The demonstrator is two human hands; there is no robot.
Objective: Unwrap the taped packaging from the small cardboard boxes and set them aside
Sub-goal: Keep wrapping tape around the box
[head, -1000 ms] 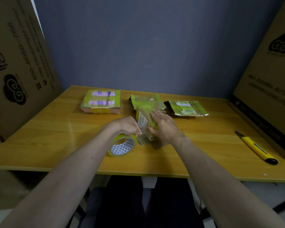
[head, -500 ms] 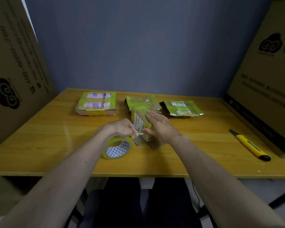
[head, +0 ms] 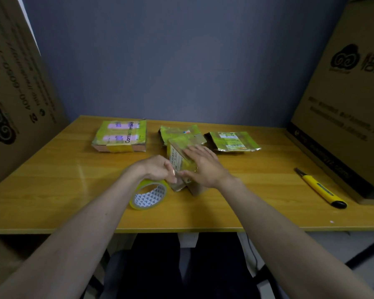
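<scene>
A small cardboard box (head: pixel 177 156) wrapped in yellow-green tape stands tilted at the middle of the wooden table (head: pixel 52 180). My right hand (head: pixel 203 167) lies flat on its top and side with straight fingers, pressing it down. My left hand (head: pixel 158 169) pinches a tape edge at the box's near lower corner, fingers curled. A roll of yellow-green tape (head: pixel 148 195) lies just below my left hand. Three more taped packages lie behind: a flat one (head: pixel 121 137) at the left, a crumpled one (head: pixel 179 131) in the middle, a flat one (head: pixel 233 141) at the right.
A yellow utility knife (head: pixel 320 187) lies at the table's right side. Large cardboard cartons stand at the left (head: pixel 15 93) and right (head: pixel 343 104) edges. A grey-blue wall (head: pixel 171 61) closes the back.
Both hands have stayed on the box, with the left fingers shifting slightly at the tape edge. The view has tilted a little.
</scene>
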